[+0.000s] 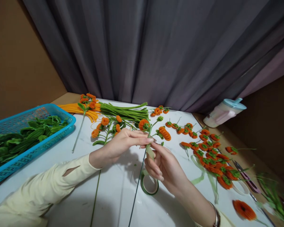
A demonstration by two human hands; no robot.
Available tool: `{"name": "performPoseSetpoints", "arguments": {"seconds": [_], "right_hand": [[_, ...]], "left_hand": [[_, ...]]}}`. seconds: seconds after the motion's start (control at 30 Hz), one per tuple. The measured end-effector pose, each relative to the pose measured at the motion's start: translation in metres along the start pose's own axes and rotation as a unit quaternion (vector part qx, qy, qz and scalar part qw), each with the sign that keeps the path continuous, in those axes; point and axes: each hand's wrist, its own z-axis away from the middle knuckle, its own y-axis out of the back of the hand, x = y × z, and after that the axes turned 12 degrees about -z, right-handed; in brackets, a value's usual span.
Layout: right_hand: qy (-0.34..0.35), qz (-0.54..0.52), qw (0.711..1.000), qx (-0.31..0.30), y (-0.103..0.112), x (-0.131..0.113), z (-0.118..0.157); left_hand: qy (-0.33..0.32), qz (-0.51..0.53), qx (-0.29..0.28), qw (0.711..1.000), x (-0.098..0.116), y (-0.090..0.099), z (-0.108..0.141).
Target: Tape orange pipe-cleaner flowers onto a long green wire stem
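Observation:
Near the middle of the view, my left hand (pixel 123 142) pinches a green stem that carries an orange fluffy flower (pixel 144 124), a green bud (pixel 160 118) and another orange flower (pixel 165 133). My right hand (pixel 163 164) is closed just below, its thumb and fingers on pale green tape (pixel 150 152) at the stem. A roll of green tape (pixel 149 184) stands on the table beneath my right hand. A thin dark stem or wire runs down from the hands toward the near edge.
At left, a blue basket (pixel 72 121) holds green leaves. Green stems (pixel 124 112), orange stems (pixel 74 108) and finished flower sprigs (pixel 106 132) lie behind my hands. Many orange flowers (pixel 210 151) spread at right, beside scissors (pixel 247 178) and a lidded cup (pixel 223 113).

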Motion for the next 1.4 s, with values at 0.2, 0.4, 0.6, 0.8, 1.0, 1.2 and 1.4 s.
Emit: {"name": "performPoseSetpoints", "arguments": {"seconds": [0.2, 0.4, 0.6, 0.8, 1.0, 1.2, 1.4], "right_hand": [[-0.012, 0.015, 1.0, -0.02, 0.001, -0.001, 0.002], [0.033, 0.032, 0.998, -0.032, 0.0, 0.0, 0.001], [0.04, 0.009, 0.998, -0.05, 0.005, 0.003, 0.001], [0.049, 0.025, 0.998, -0.042, 0.005, 0.006, 0.001], [0.056, 0.066, 0.996, -0.016, -0.006, 0.002, 0.006], [0.06, 0.089, 0.994, 0.012, -0.013, 0.0, 0.008], [0.054, 0.049, 0.996, 0.053, -0.006, 0.001, 0.006]], "left_hand": [[-0.006, -0.011, -0.007, 1.0, 0.001, -0.001, -0.001], [-0.03, -0.024, 0.001, 0.999, 0.007, -0.002, 0.001], [-0.046, -0.041, 0.006, 0.998, 0.008, -0.003, 0.001], [-0.059, -0.071, 0.017, 0.996, 0.013, -0.002, 0.004], [-0.066, -0.148, 0.074, 0.984, 0.02, -0.002, 0.004], [-0.042, -0.159, 0.128, 0.978, 0.023, -0.008, 0.003], [-0.006, -0.13, 0.116, 0.985, 0.021, -0.009, 0.003]]}}
